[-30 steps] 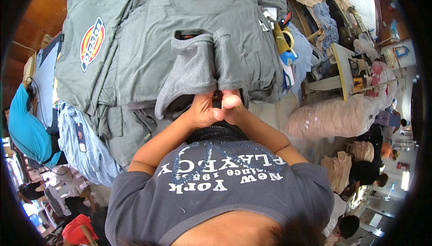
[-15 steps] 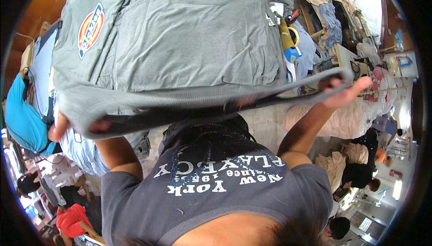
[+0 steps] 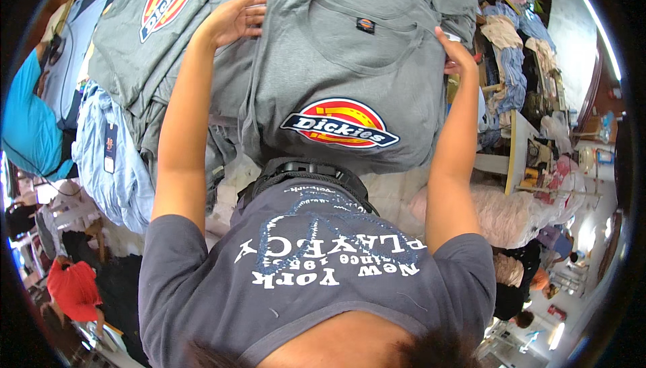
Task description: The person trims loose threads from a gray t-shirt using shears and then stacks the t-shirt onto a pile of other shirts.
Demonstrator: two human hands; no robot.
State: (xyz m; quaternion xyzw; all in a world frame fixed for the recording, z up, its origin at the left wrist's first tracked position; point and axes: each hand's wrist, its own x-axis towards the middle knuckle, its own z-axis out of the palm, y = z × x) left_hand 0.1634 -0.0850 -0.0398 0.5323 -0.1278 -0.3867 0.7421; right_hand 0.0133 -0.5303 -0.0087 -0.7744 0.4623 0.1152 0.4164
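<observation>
Crowded with hanging and heaped garments, the room curves away at the right, where a yellow-edged table [image 3: 513,159] carries loose clothes and a clear plastic bag of pale pink fabric [image 3: 515,213] bulges beside it; no other holder shows its contents clearly. Directly below the person's outstretched arms lies a stack of grey cotton T-shirts [image 3: 134,58], and the top folded grey T-shirt with a chest pocket and an oval red, yellow and blue logo [image 3: 336,79] rests across it, spanning from one hand to the other.

At the far left edge of that shirt, the left hand [image 3: 232,21] lies flat, fingers [image 3: 254,13] extended and close together, pressing down on the cloth rather than gripping it. At the shirt's far right edge the right hand [image 3: 454,52] is curled over the fabric's side; how far those fingers close cannot be told, since they wrap out of sight.

Left of the left hand, beyond the stack, hang pale blue shirts with a dark tag [image 3: 111,159] and a bright turquoise garment [image 3: 27,119]. Below them a person in a red top [image 3: 70,287] stands on the floor.
</observation>
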